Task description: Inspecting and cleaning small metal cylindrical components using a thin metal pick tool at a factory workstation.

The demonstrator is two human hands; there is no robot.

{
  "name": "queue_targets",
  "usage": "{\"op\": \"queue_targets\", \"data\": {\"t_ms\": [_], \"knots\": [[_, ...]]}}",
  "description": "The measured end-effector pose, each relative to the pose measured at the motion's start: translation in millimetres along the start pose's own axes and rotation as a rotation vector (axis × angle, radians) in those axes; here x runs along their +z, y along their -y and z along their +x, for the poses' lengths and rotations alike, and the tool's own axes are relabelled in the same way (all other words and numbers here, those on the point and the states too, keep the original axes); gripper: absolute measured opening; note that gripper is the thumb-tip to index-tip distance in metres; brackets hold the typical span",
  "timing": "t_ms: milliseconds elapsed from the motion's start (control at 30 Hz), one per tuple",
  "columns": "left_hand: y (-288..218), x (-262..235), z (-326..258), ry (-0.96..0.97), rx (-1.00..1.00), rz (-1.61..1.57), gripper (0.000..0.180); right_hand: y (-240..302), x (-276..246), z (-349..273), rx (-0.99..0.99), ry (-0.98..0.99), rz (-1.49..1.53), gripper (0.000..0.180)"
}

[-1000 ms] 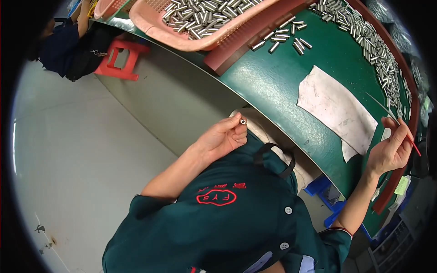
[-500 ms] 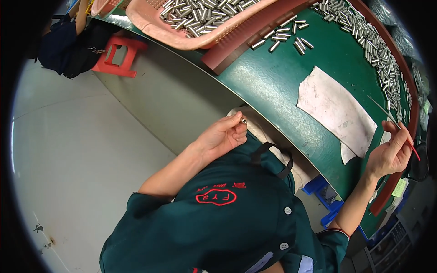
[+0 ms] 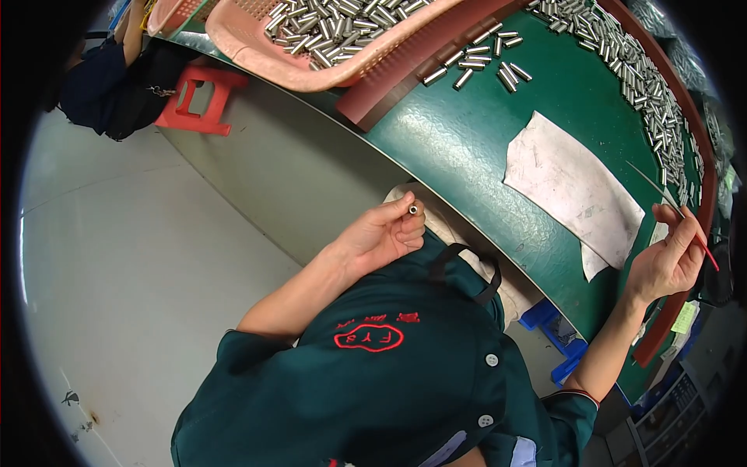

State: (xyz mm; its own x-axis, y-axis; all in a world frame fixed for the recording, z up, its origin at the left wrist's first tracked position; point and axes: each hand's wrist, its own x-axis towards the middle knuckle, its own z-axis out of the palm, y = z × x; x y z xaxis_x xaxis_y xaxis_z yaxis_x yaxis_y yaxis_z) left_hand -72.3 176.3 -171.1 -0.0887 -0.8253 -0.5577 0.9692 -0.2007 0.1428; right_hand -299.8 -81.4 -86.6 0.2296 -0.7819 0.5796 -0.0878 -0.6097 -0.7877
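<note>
— Start on the left, what do you see?

— A red stool (image 3: 196, 97) on the grey floor (image 3: 140, 257), one of them, with someone in dark clothes (image 3: 97, 82) beside it. Above that, a pink basket (image 3: 311, 66) heaped with small metal tubes (image 3: 334, 19), far too many to count. A second pink basket edge shows at the top left, so two baskets, as far as I can tell.

— And the hands?

— The left hand (image 3: 381, 233) is curled shut, pinching a single small metal tube (image 3: 413, 208) between thumb and fingertips, open end up, just off the edge of the green table (image 3: 467, 140). The hands are well apart.

— How should that be handled?

— I'd judge it wants a steady pinch near the tube's middle, the mouth kept tilted toward the eye, and the tool brought in along the tube's axis so it doesn't skid off the rim.

— Moving right?

— About ten loose tubes (image 3: 482, 62) lie in a cluster on the table. One worn white sheet (image 3: 572, 183), with a smaller scrap at its lower corner. Then a long band of tubes (image 3: 657, 101) along the red rim (image 3: 696, 148), uncountable.

— The right hand?

— The right hand (image 3: 668, 261) is closed on a thin stick with a red end (image 3: 699, 237), one of them, held like a pencil over the table's far right edge.
</note>
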Motion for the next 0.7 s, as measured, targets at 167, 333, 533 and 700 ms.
{"op": "queue_targets", "data": {"t_ms": [167,333,533,700], "knots": [[-2,-5,1,0.009,-0.004,0.002,0.028,-3,6,-1,0.015,-0.007,0.006,0.022],[-6,6,-5,0.061,-0.021,-0.008,0.029,6,6,2,0.001,-0.025,0.024,0.021],[-25,63,-18,0.385,0.053,0.474,0.011,15,15,4,0.049,-0.079,-0.026,0.012],[-39,139,27,0.474,0.093,0.635,0.009,10,9,5,0.130,-0.098,0.150,0.009]]}}
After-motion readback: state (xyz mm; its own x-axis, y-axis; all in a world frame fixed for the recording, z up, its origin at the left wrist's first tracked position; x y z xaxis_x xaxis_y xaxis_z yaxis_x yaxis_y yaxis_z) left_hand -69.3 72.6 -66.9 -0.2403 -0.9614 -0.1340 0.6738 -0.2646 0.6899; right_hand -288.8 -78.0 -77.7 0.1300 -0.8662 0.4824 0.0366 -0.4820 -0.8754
